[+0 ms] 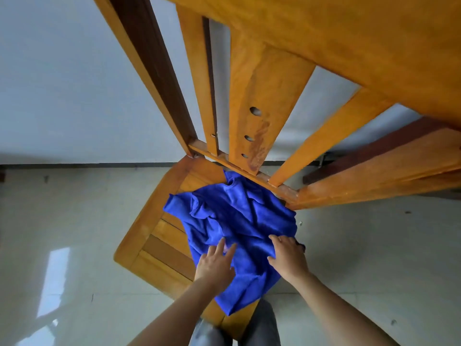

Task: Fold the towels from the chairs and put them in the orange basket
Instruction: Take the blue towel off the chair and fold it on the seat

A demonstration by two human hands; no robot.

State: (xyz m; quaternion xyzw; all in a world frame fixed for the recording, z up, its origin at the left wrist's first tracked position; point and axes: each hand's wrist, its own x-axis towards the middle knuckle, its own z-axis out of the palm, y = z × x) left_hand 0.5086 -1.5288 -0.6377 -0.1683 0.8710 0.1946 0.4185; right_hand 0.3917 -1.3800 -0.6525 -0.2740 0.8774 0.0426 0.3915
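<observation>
Pale floor tiles [74, 221] surround the wooden chair [154, 245], and the blue towel [237, 216] lies crumpled on its seat, so folding seems hardly begun; no basket shows. The left hand [215, 264] rests flat on it with straight fingers, the right hand [288, 258] bends over its edge, grip unclear.

Glossy pale tile floor [74, 221] — white wall [62, 83] behind.

Both bare forearms reached forward from the lower edge, nearly parallel. The left hand [215, 264] lay palm down on the towel [237, 216], fingers straight and slightly spread. The right hand [287, 255], just beside it, was also palm down, with its fingers bent over the towel's edge and their tips hidden, so a grip could not be told.
</observation>
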